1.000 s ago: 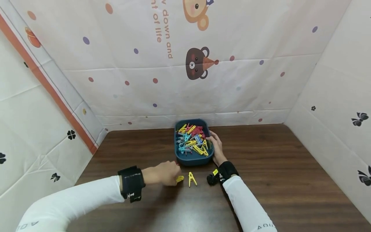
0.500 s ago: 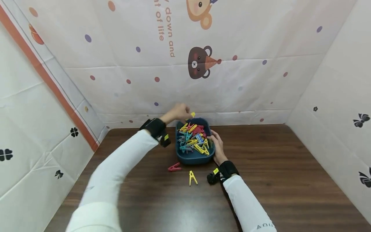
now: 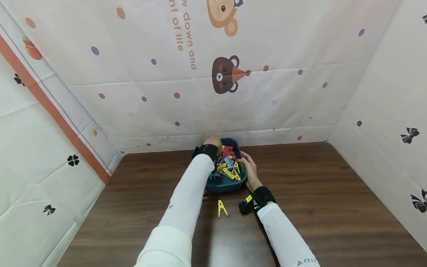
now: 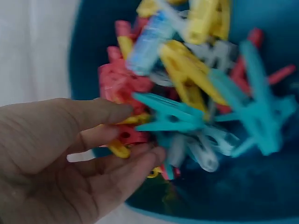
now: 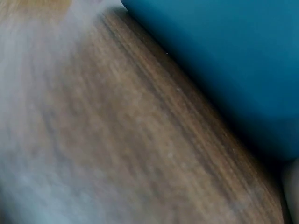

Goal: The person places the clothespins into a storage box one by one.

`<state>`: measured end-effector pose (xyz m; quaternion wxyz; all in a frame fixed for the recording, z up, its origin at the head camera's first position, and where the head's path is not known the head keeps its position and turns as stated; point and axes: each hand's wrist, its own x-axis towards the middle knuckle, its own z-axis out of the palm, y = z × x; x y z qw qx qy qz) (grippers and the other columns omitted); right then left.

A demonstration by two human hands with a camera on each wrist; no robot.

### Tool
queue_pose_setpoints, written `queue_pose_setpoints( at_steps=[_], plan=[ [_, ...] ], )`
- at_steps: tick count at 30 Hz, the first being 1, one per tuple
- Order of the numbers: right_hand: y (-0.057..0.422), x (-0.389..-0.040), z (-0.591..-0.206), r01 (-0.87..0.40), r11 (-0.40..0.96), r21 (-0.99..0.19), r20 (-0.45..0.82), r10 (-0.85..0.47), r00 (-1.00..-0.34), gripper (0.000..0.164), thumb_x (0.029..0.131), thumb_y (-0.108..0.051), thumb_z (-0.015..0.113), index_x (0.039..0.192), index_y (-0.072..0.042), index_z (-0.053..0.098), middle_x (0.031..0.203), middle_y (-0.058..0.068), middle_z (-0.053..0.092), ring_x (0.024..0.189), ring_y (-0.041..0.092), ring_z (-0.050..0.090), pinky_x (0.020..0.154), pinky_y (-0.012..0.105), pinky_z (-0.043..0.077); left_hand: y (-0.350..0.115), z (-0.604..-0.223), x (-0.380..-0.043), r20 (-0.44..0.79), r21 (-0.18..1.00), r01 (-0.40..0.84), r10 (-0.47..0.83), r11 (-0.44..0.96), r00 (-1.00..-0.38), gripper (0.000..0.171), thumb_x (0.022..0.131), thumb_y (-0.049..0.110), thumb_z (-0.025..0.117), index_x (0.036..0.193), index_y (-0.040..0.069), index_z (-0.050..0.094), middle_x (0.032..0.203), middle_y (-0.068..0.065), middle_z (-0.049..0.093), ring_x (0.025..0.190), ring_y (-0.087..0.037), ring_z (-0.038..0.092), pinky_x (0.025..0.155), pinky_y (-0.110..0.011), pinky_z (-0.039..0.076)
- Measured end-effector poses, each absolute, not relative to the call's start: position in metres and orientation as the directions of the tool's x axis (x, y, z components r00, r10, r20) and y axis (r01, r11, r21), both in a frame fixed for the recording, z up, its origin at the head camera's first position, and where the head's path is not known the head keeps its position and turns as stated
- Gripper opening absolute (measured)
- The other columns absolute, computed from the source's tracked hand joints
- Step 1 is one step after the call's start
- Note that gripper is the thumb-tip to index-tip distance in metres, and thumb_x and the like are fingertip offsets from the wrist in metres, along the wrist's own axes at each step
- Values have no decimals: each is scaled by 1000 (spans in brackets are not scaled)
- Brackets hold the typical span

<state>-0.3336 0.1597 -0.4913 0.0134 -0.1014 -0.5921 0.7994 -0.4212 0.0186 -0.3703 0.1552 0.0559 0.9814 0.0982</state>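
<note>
A dark blue plastic basket (image 3: 224, 188) near the back of the table holds many clothespins in yellow, red, teal and blue. My left hand (image 3: 212, 141) reaches into its far left part. In the left wrist view, the thumb and fingers (image 4: 140, 168) are apart among the pins, close to red clothespins (image 4: 125, 80), bits of yellow and a teal clothespin (image 4: 170, 114). My right hand (image 3: 249, 170) grips the basket's right side, fingertips at the rim. In front of the basket lie a yellow clothespin (image 3: 222, 208) and a red clothespin (image 3: 205, 196), the latter partly behind the left sleeve.
The brown wooden table (image 3: 300, 200) extends to both sides. A printed white cloth (image 3: 160, 115) hangs right behind the basket, with more cloth at left and right. A small black camera (image 3: 245, 207) sits at the right wrist.
My left hand carried a yellow clothespin from the table up over the basket's far edge, then lowered into the basket. The red clothespin stayed on the table. My right hand kept its place.
</note>
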Motion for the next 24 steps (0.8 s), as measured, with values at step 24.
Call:
queue_pose_setpoints(
  at_steps=[24],
  plan=[
    [159, -327, -493, 47, -361, -931, -91, 104, -990, 48, 104, -14, 50, 151, -12, 47, 158, 9, 43, 128, 20, 50, 100, 27, 44, 11, -304, -290, -63, -273, 649, 660, 710, -749, 21, 104, 25, 58, 108, 13, 75, 97, -4, 74, 76, -15, 68, 67, -30, 60]
  ],
)
